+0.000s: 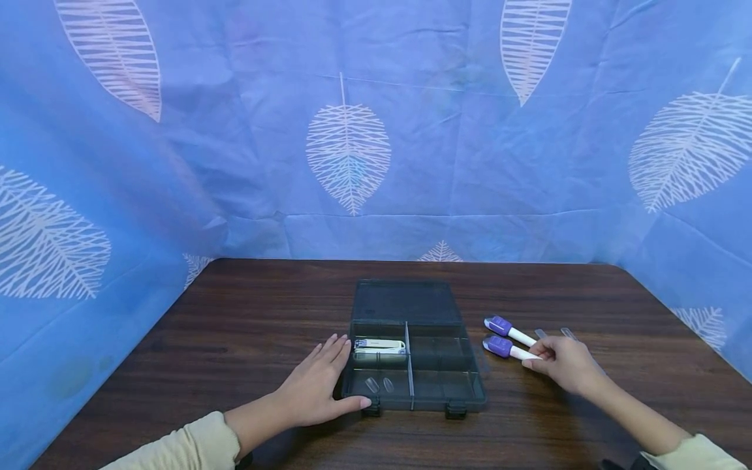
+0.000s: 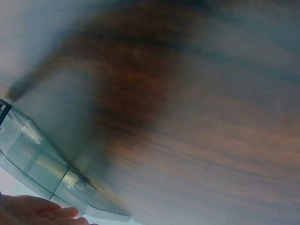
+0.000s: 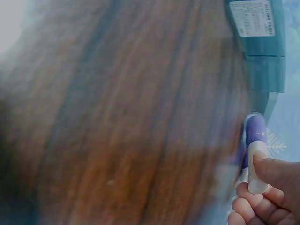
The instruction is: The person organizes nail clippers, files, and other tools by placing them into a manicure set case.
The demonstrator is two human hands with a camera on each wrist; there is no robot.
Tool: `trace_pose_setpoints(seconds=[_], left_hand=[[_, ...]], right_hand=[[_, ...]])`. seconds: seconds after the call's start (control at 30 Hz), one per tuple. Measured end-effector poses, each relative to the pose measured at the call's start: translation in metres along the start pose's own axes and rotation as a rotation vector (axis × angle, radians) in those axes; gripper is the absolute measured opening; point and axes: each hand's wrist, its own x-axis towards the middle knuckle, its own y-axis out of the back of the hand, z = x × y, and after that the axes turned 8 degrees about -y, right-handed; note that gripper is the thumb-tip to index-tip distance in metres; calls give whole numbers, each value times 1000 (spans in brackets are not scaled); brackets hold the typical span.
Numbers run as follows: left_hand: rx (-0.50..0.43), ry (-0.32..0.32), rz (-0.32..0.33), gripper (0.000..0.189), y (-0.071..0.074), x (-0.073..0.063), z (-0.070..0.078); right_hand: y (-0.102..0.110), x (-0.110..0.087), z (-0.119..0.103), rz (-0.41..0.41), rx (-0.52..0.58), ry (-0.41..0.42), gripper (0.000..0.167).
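Note:
A dark see-through compartment box lies with its lid laid back. My left hand rests along its left side, fingers spread and thumb at the front edge. Inside are a nail clipper in the left middle compartment and two clear nail-tip-like pieces in front of it. To the right of the box, my right hand pinches the long white cap of the nearer purple bottle. A second purple bottle with a white cap lies just behind it.
More small clear pieces lie behind my right hand, partly hidden. The dark wooden table is bordered by a blue cloth with white leaf prints. A white label shows on the box in the right wrist view.

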Motion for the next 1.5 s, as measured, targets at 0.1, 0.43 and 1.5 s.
trace_pose_setpoints(seconds=[0.1, 0.43, 1.5], left_hand=[[-8, 4, 9, 96, -2, -1, 0], [-8, 2, 16, 95, -3, 0, 1], [21, -19, 29, 95, -6, 0, -2]], right_hand=[[3, 0, -2, 0, 14, -1, 18], [3, -4, -7, 53, 39, -7, 13], [-2, -3, -53, 182, 223, 75, 11]])
